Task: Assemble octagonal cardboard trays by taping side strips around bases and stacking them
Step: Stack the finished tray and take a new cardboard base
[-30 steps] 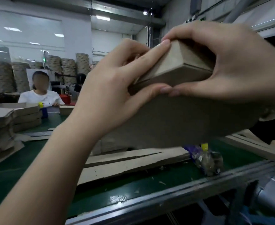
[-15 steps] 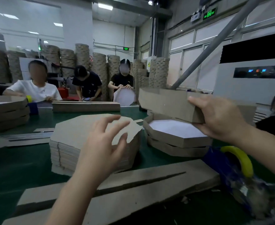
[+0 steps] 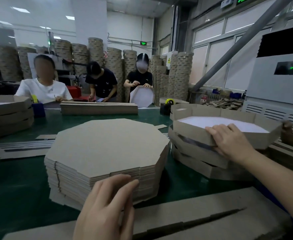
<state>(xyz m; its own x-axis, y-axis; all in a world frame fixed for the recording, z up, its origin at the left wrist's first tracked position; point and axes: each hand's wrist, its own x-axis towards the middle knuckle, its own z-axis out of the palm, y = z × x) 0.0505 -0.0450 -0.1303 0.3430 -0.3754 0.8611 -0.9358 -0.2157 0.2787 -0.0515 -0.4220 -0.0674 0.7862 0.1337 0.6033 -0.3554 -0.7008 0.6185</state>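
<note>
Your right hand (image 3: 228, 141) clamps the near wall of the top tray (image 3: 190, 129): fingers hooked over the rim, thumb against the outside face. That tray sits skewed on the tray stack (image 3: 199, 163) directly under your grip, its white lining facing up just beyond your knuckles. Judge it light but flimsy; the taped wall will likely flex or peel if you drag it by one panel, so take hold near a corner fold, where two panels brace each other, and nudge it square from there.

Your left hand (image 3: 105, 205) is spread flat and holds nothing, fingers straight and close together, tips at the near edge of the pile of bases (image 3: 107, 144). Whether they touch the top sheet I cannot tell. The sheets look stiff, thin and smooth, so they will probably slide off in twos; peel one up at the edge under your fingertips, not the middle. The side strips (image 3: 194, 217) lie just behind that wrist, nearer you
</note>
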